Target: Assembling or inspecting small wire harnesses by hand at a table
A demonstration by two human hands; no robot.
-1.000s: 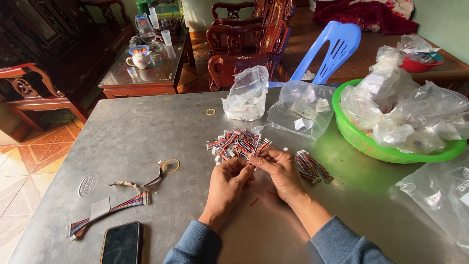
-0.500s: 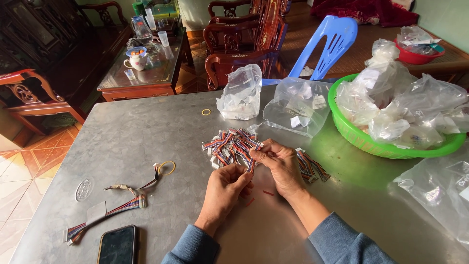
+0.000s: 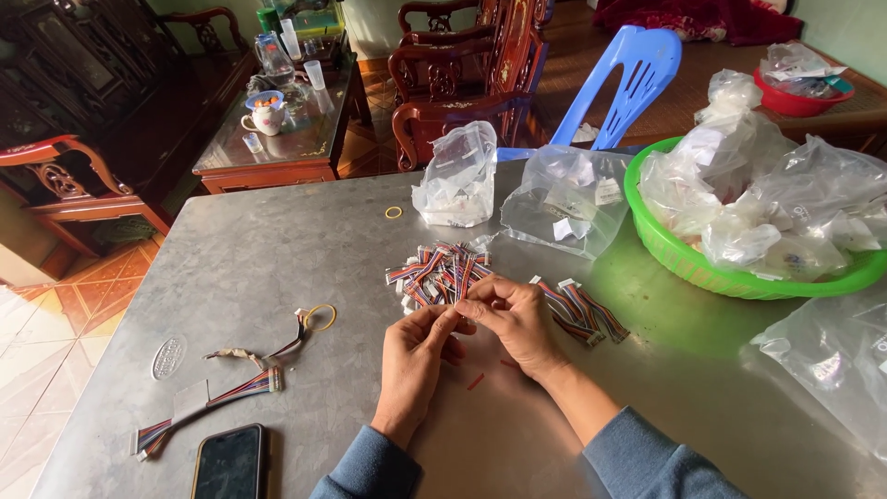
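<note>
We note a grey metal table (image 3: 277, 249). At centre lies a heap of short multicoloured ribbon cables (image 3: 439, 273); at 3 o'clock a green plastic basket (image 3: 684, 263); at 7 o'clock a black smartphone (image 3: 229, 462); at 12 o'clock two clear plastic bags (image 3: 457, 180).

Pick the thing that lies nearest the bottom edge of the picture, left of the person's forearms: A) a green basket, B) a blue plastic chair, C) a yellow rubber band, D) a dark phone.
D: the dark phone lies flat on the metal table at the lower left, beside the left hand and its sleeve.
</note>
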